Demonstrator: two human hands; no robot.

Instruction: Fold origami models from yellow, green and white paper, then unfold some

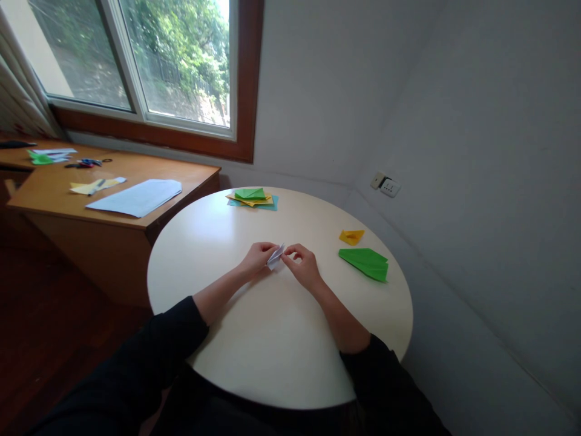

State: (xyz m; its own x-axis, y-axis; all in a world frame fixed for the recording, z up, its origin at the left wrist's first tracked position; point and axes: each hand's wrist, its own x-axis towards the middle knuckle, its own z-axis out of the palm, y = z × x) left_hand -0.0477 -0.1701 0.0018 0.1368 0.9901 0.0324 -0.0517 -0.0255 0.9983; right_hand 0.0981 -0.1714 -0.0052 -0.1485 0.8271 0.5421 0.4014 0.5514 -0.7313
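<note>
Black sleeves nearest; left hand (258,257) and right hand (303,266) pinched together on small white folded paper (275,256), mid round cream tabletop (272,339). Creasing step judged underway; firm, aligned pressing required next.

Daylight comes through the window (136,60) at upper left, where the view outside is bright and slightly washed out. It puts a soft sheen on the round table (254,363). The floor at lower left is dim. Focus is fairly sharp, and straight lines bend toward the edges.
</note>
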